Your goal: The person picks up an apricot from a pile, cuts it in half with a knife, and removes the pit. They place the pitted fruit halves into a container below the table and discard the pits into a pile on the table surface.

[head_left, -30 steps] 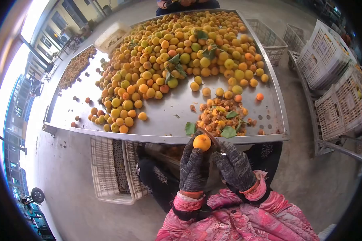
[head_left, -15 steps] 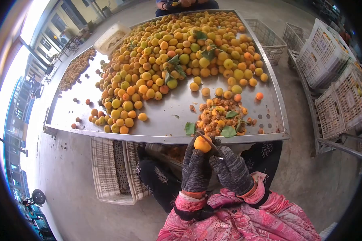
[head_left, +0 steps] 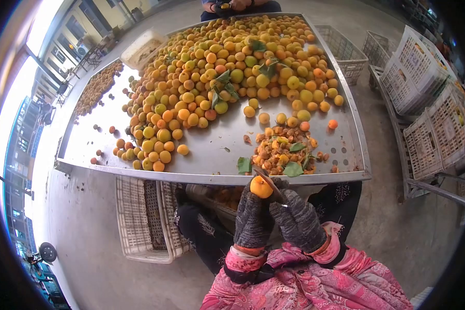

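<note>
My left hand (head_left: 253, 219), in a dark grey knitted glove, is closed round a yellow-orange apricot (head_left: 261, 187) just off the near edge of the metal table (head_left: 206, 164). In my gloved right hand (head_left: 299, 219) is a knife (head_left: 269, 184), its blade lying against the right side of the fruit; most of the handle is hidden by the fingers. Just beyond my hands, a heap of apricot scraps (head_left: 280, 150) lies on the table with green leaves (head_left: 293, 169) on it. Whole apricots (head_left: 206, 77) are piled across the middle and far part.
Small brown pits or fruits (head_left: 95, 90) cover the table's left corner, near a white tub (head_left: 142, 49). Plastic crates (head_left: 139, 222) stand below the table, and stacked crates (head_left: 413, 72) sit on a cart at right. Another person's hands (head_left: 237, 5) work at the far edge.
The apricot has turned slightly in my left hand, so a small dark spot shows near its top. Both hands stay almost in place.
</note>
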{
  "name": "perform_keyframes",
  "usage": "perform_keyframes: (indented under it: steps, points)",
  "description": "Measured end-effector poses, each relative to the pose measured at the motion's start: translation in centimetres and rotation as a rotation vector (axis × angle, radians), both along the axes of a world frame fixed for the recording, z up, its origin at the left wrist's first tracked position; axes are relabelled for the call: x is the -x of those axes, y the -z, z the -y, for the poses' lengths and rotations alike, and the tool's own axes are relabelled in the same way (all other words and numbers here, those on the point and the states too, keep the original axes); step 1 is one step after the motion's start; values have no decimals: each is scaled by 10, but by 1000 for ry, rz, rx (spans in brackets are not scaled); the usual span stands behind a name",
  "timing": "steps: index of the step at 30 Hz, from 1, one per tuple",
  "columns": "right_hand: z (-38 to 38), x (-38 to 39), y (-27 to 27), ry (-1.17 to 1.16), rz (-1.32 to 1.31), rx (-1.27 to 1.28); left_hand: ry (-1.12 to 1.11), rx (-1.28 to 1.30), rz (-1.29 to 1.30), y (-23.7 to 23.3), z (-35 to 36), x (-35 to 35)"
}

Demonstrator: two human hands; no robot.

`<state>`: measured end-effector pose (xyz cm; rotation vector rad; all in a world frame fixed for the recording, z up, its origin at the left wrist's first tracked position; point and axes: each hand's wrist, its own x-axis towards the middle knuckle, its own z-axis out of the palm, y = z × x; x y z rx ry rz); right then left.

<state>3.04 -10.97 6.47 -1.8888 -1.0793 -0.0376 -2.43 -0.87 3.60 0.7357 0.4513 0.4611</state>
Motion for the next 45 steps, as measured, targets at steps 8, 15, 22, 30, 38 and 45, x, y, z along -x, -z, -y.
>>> perform_keyframes:
  steps: [8,15,22,30,38,45]
  points:
    - [4,-15,-16,-217,-362,35,41,-16,45,-5,-11,15]
    - [13,-38,-3,-415,-80,105,158,-263,-33,-25,-25,17]
    - [-1,-1,19,-166,-100,68,-67,-70,11,-9,6,-5]
    - [9,-31,-6,-291,-72,66,89,-317,-94,-29,-27,4]
    - [-4,-5,31,-95,26,34,-98,-330,-108,-7,1,-8]
    - [13,-33,14,-237,82,109,179,-356,-233,-22,-27,1]
